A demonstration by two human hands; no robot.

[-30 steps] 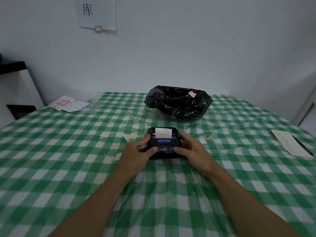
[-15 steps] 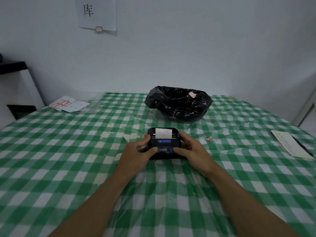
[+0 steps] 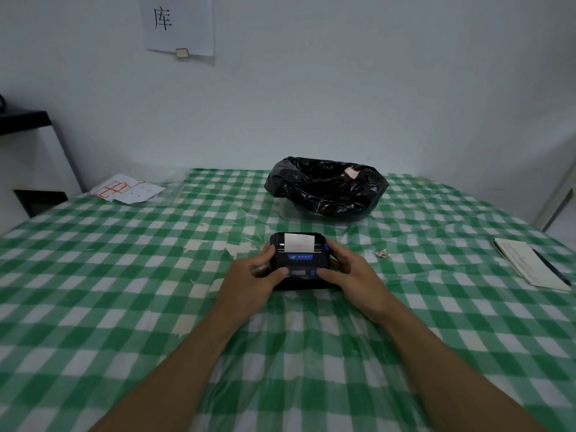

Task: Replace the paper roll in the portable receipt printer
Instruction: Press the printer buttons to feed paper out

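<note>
- The printer [image 3: 300, 261] sits on the table [image 3: 124, 275], about midway between its left and right edges and well in from the near edge, with the black-lined bin [image 3: 327, 188] behind it toward the far edge.
- The left hand [image 3: 249, 275] wraps the printer's left side, thumb lying across the front panel; it is closed on the body.
- The right hand [image 3: 352, 275] mirrors it on the right side, thumb on the front panel near a blue button, fingers curled round the casing; it too is gripping the printer.
- A strip of white paper [image 3: 299, 241] shows at the top of the printer, at the far end from the person. Whether the lid is latched or slightly lifted cannot be told.
- The printer looks like a small hard plastic box: stiff and likely light enough for one hand, with smooth sides that could slip if held loosely.
- The best hold seems to be the two short sides, as now, leaving the lid end free. A blue tab [image 3: 326, 247] at the right far corner is probably the lid release, within reach of the right forefinger.
- The paper is thin and soft; it would tear or crease if pulled at an angle.
- A notebook [image 3: 526, 263] with a pen lies near the right edge, sheets of paper [image 3: 127, 191] near the far left corner, and a small scrap [image 3: 381, 253] sits just right of the hands.
- No spare roll is in view.
</note>
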